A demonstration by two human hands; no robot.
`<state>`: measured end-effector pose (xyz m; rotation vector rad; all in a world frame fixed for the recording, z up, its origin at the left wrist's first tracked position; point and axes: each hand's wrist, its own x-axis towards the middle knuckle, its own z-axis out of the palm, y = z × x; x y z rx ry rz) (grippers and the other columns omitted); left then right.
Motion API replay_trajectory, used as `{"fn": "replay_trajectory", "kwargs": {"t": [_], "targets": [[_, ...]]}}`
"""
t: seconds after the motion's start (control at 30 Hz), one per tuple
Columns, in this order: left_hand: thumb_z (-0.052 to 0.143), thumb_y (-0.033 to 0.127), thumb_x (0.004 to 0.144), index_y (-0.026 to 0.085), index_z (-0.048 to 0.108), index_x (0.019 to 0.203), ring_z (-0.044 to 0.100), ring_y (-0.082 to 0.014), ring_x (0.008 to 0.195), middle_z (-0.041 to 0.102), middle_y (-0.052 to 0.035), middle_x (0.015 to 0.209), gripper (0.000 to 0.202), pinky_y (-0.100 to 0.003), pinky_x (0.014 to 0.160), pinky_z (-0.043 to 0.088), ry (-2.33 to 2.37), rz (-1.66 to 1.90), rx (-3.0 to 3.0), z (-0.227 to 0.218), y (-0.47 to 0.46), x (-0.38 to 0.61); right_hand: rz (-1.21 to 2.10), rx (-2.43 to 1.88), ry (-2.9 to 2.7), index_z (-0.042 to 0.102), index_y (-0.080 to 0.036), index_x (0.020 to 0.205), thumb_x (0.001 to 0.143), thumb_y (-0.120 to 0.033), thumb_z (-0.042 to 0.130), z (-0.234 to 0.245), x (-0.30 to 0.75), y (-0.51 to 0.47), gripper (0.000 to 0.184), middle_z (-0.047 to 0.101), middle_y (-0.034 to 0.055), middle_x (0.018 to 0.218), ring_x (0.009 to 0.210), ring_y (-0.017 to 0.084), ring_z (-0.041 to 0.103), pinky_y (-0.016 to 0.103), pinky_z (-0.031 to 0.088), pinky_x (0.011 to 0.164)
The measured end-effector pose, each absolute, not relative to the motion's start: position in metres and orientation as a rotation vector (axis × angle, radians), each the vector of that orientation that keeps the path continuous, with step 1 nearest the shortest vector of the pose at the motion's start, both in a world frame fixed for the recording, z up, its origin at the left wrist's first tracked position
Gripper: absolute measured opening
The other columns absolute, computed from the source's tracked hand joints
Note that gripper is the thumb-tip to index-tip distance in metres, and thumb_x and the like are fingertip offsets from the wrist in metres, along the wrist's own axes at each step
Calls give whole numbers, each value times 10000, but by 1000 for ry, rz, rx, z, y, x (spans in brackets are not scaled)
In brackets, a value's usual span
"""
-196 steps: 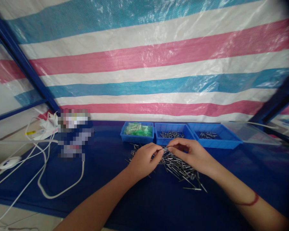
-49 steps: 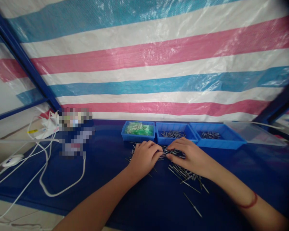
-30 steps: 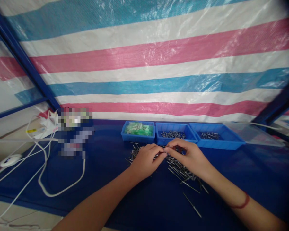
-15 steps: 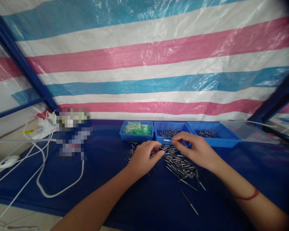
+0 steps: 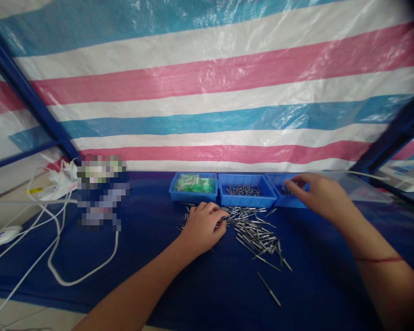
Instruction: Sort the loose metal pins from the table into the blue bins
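Metal pins (image 5: 257,233) flank the left grip (image 5: 202,227); the right grip (image 5: 322,195) is at a bin (image 5: 283,201); whether either is closed, I can't tell.

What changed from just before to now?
The right hand moved away from the left hand, rightward to the rightmost blue bin. Whether it still holds its small silver piece, I can't tell. The left hand stayed at the metal pins; the other bins stayed put.

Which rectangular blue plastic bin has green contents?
The leftmost rectangular blue plastic bin: it holds shiny green plastic, whereas the middle bin and rightmost bin show silvery metal pins.
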<state>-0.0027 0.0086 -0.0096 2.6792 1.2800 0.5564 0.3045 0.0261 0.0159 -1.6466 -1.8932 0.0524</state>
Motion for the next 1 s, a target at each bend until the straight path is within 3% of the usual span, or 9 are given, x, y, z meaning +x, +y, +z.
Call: {"fn": "replay_trajectory", "kwargs": {"t": [0.13, 0.2, 0.3, 0.37, 0.43, 0.53, 0.63, 0.83, 1.0], "targets": [[479, 426, 887, 267, 601, 1130, 469, -261, 1104, 545, -50, 1197, 315, -441, 911, 397, 1275, 485, 2736, 13, 1, -14, 538, -1588, -2246, 658, -212, 969, 779, -575, 546, 29, 268, -2, 424, 678, 50, 801, 658, 197, 625, 306, 466, 565], [483, 567, 841, 273, 551, 1208, 437, -294, 1164, 488, -75, 1282, 475, -490, 951, 380, 1283, 437, 2729, 23, -5, -28, 535, -1476, -2338, 566, -231, 1203, 705, -607, 619, 24, 252, -24, 626, 660, 86, 1048, 840, 246, 643, 344, 516, 663], [471, 699, 764, 261, 441, 1331, 360, -340, 1253, 393, -117, 1380, 717, -535, 999, 347, 1325, 358, 2697, 21, -12, -52, 253, -1359, -2426, 244, -226, 1459, 556, -718, 656, 1, 237, -56, 1108, 358, 160, 1441, 1249, 401, 399, 532, 418, 941], [482, 725, 733, 251, 400, 1369, 287, -373, 1302, 330, -140, 1423, 798, -562, 1029, 304, 1390, 341, 2692, 11, -13, -66, 158, -1335, -2513, 134, -237, 1483, 522, -783, 608, -18, 233, -70, 1202, 223, 155, 1505, 1327, 460, 227, 666, 276, 992], [490, 732, 720, 251, 369, 1393, 206, -400, 1340, 269, -145, 1461, 835, -587, 1051, 256, 1401, 345, 2717, -3, -10, -74, 135, -1373, -2535, 81, -254, 1484, 580, -784, 563, -33, 234, -75, 1153, 172, 137, 1522, 1354, 452, 148, 707, 187, 1005], [461, 704, 764, 296, 306, 1420, 177, -382, 1363, 232, -112, 1492, 789, -591, 1070, 217, 1368, 337, 2733, -17, -6, -75, 161, -1415, -2532, 60, -259, 1485, 710, -707, 523, -42, 236, -69, 1007, 134, 112, 1535, 1380, 392, 108, 661, 154, 1053], [446, 696, 779, 300, 302, 1422, 218, -373, 1356, 245, -110, 1492, 769, -593, 1071, 216, 1350, 305, 2720, -19, -6, -67, 210, -1352, -2525, 116, -247, 1482, 772, -630, 521, -39, 234, -57, 903, 159, 100, 1533, 1390, 346, 123, 587, 177, 1092], [439, 670, 799, 233, 366, 1398, 310, -343, 1317, 346, -139, 1434, 745, -550, 1082, 246, 1292, 374, 2737, -19, -15, -44, 253, -1191, -2450, 332, -213, 1396, 837, -479, 522, -34, 218, -37, 648, 368, 106, 1437, 1341, 259, 292, 435, 302, 1093], [438, 733, 748, 178, 374, 1389, 236, -370, 1346, 281, -181, 1458, 850, -550, 1076, 250, 1517, 514, 2641, -27, -15, -31, 20, -1405, -2288, 380, -180, 1356, 794, -543, 540, -42, 217, -31, 688, 384, 145, 1404, 1301, 321, 322, 532, 292, 1062]]}}
